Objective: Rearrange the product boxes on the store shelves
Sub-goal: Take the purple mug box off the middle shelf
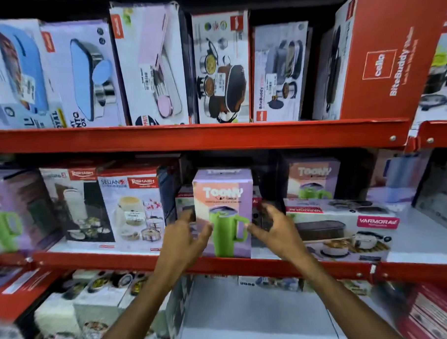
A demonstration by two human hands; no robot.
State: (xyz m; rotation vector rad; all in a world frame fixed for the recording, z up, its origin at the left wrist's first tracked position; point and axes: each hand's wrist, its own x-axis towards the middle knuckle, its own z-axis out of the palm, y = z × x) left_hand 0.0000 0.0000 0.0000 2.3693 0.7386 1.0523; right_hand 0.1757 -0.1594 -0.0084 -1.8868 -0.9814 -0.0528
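- Left hand point(185, 233) and right hand point(272, 227) — fingers spread apart — flank the upright Toony tumbler box point(223, 195).
- The box stands on the middle red shelf point(247, 267).

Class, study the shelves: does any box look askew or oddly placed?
Yes. On the top shelf, the red Cello BiteBuddy box leans tilted. On the middle shelf, a Varmora box lies flat, its top label upside down, while neighbours stand upright.

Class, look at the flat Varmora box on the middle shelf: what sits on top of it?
A purple Toony tumbler box stands upright at the back of the Varmora box, on its top. Its lower edge is hidden, so the contact cannot be seen.
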